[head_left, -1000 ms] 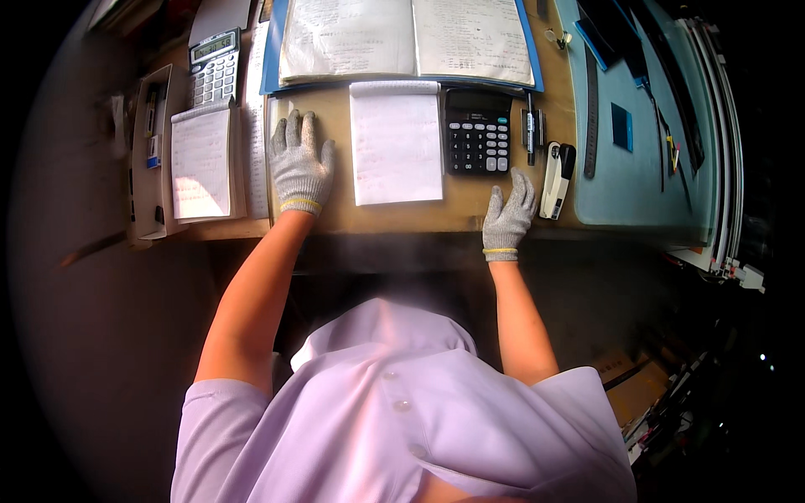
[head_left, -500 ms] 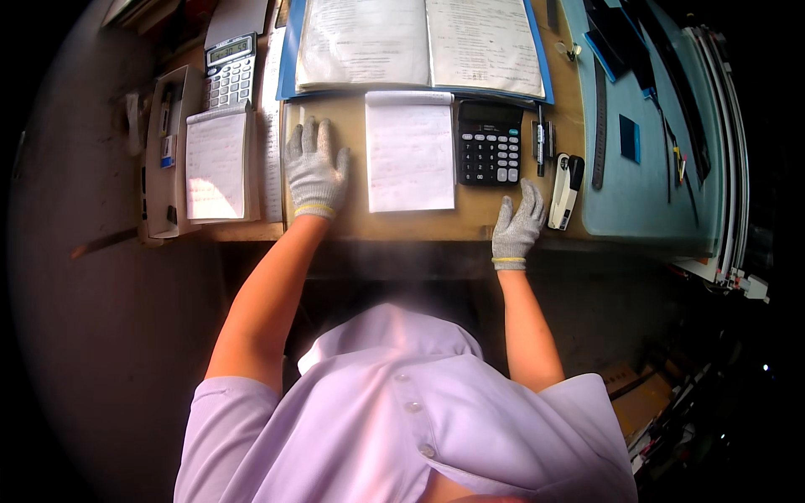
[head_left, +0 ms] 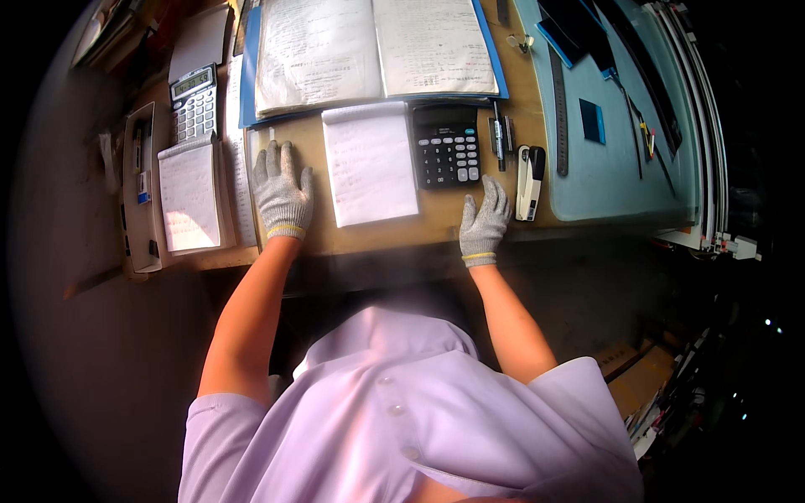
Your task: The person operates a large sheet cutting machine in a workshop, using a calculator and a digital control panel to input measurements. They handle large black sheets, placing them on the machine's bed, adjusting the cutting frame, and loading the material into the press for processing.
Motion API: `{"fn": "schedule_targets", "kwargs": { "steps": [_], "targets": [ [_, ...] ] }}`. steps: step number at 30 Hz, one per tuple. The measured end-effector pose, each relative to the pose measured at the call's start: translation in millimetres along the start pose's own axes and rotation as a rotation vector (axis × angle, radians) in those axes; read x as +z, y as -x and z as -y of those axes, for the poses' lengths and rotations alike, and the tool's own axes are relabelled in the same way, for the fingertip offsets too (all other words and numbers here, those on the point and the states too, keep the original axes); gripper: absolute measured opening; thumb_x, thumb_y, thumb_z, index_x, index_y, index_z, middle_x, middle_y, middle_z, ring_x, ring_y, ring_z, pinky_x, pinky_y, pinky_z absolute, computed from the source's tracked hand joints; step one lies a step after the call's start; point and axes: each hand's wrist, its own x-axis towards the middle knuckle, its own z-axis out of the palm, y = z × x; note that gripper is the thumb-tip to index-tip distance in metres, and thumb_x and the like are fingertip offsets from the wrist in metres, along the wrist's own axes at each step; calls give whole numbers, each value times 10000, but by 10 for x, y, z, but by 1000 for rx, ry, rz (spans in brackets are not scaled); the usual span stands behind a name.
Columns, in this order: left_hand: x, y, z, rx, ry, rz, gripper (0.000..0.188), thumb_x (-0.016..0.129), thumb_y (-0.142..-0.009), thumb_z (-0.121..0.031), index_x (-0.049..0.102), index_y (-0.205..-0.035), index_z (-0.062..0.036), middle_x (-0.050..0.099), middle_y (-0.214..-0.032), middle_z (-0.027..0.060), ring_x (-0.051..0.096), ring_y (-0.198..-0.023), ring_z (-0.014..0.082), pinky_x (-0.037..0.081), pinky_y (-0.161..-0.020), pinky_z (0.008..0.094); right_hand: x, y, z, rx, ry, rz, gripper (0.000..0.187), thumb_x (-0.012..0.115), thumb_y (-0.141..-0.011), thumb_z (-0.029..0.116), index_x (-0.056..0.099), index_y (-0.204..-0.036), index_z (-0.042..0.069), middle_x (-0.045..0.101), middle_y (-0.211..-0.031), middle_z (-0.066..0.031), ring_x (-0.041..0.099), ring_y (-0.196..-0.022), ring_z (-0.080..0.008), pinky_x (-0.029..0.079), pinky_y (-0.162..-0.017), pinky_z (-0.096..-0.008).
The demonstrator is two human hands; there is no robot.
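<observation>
Both gloved hands lie flat and released on the worktop (head_left: 436, 228), grasping nothing: the left hand (head_left: 282, 193) left of centre, just beside the white notepad (head_left: 370, 163), the right hand (head_left: 485, 220) at centre near the front edge, below the black calculator (head_left: 446, 146) and just beside the stapler (head_left: 529, 170). An open binder (head_left: 375, 49) fills the upper middle; a grey calculator (head_left: 194, 102) sits upper left.

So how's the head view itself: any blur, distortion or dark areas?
Head view: desk sharp and warmly lit; both gloved hands, left hand and right hand, clear; hazy smear just below the desk edge; fisheye bends the blue folder edges; corners black, right side dim.
</observation>
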Motion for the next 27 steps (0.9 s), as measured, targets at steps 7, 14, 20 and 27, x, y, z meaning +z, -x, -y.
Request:
{"fn": "schedule_targets", "kwargs": {
  "steps": [7,14,20,27],
  "targets": [
    [12,55,61,-16,20,-20,575,594,-917,-336,477,-1415,-73,421,-1496,175,367,-1373,392,272,-1157,503,-7,11,70,-1,11,11,541,582,-941,272,436,-1409,45,504,-1360,-184,466,-1252,-378,342,-1059,-494],
    [-48,32,10,-26,-25,7,580,588,-932,-331,459,-1437,-77,422,-1502,153,372,-1376,376,304,-1149,467,-65,17,74,17,-106,31,577,602,-926,246,399,-1430,53,441,-1419,-209,427,-1302,-396,327,-1093,-494],
    [0,140,99,4,164,-124,535,500,-997,-335,438,-1455,-65,410,-1500,195,343,-1398,400,300,-1151,487,-1279,860,-477,-86,34,85,598,629,-913,333,450,-1413,60,467,-1395,-165,474,-1258,-362,387,-1046,-468],
    [-234,700,-1554,489,286,-162,582,609,-884,-164,452,-1432,-46,376,-1516,223,299,-1411,465,270,-1146,562,-2291,3450,-2124,1218,280,293,477,519,-982,412,535,-1302,58,628,-1193,-217,616,-1063,-411,486,-921,-498]
  ]
}}
